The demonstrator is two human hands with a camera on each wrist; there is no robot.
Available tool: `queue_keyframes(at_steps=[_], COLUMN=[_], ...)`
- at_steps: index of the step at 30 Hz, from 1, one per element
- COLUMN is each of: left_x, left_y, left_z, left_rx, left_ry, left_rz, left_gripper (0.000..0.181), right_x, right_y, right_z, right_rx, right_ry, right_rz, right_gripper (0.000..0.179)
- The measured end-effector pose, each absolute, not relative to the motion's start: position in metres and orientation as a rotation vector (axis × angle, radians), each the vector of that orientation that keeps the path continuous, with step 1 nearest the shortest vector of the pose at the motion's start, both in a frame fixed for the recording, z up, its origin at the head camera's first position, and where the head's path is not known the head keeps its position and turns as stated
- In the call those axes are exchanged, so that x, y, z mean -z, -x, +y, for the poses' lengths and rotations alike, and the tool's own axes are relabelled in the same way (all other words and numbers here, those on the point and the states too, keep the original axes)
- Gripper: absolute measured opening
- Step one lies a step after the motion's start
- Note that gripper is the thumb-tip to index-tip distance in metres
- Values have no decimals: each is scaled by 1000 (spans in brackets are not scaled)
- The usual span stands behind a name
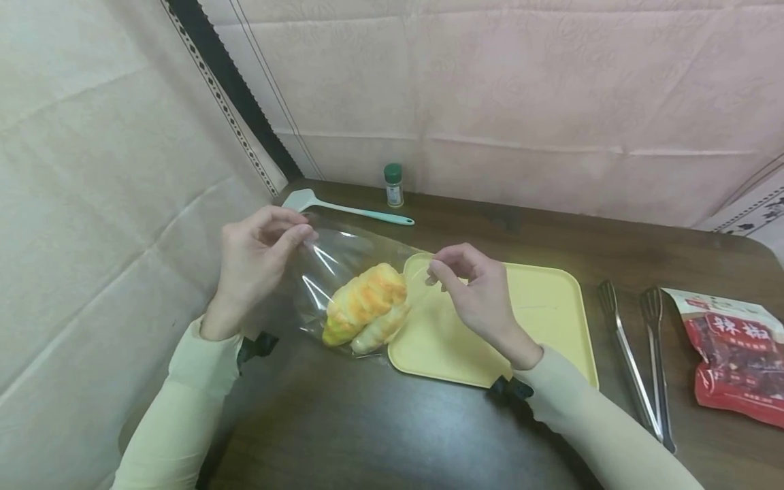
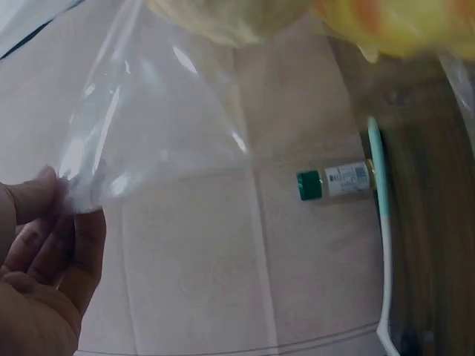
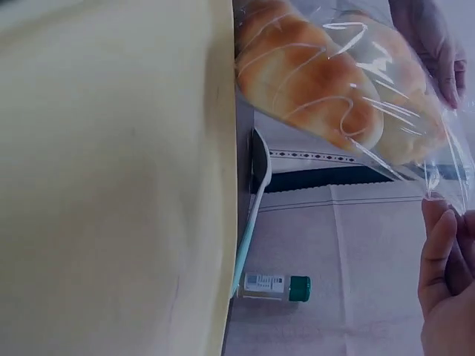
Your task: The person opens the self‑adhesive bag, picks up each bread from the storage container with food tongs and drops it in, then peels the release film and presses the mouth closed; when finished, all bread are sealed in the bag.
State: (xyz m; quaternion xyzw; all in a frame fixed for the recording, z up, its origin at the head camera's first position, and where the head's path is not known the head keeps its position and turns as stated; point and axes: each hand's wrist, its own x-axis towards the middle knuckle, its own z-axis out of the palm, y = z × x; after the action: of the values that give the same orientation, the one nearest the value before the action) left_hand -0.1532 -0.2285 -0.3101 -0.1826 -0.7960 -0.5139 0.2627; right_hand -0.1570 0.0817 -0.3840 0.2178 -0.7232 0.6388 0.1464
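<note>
A clear plastic bag point(image 1: 318, 262) hangs between my two hands, with two bread loaves inside. One loaf point(image 1: 367, 296) is golden on top; beside it a paler loaf point(image 1: 380, 330) lies partly behind the first. My left hand point(image 1: 251, 255) pinches one corner of the bag between thumb and fingers, as the left wrist view also shows. At the other side, my right hand point(image 1: 478, 292) pinches the bag's edge, and the right wrist view shows the film point(image 3: 438, 174) at its fingertips. Beneath the right hand lies a yellow tray point(image 1: 551, 320).
Behind the bag lie a pale blue spatula point(image 1: 349, 209) and a small green-capped bottle point(image 1: 394, 187). To the tray's right are metal tongs point(image 1: 631, 361) and a red and white food packet point(image 1: 735, 350). Cloth curtains point(image 1: 520, 88) stand behind and left of the dark table point(image 1: 367, 422).
</note>
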Motion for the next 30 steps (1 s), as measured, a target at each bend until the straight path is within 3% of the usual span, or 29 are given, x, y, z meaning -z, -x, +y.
queue_keyframes(at_steps=[17, 24, 30], left_x=[309, 310, 310], left_y=[155, 159, 159], left_z=[-250, -250, -248], left_rx=[1440, 1523, 1576], left_ry=[548, 607, 625], left_rz=[-2257, -2220, -2180], left_gripper=[13, 14, 17], right_x=[384, 381, 379], right_y=[172, 179, 186], right_z=[88, 83, 76], right_rx=[-1335, -1453, -1757], right_ry=[-958, -870, -651], right_rz=[-1916, -2116, -2302], right_gripper=[13, 27, 21])
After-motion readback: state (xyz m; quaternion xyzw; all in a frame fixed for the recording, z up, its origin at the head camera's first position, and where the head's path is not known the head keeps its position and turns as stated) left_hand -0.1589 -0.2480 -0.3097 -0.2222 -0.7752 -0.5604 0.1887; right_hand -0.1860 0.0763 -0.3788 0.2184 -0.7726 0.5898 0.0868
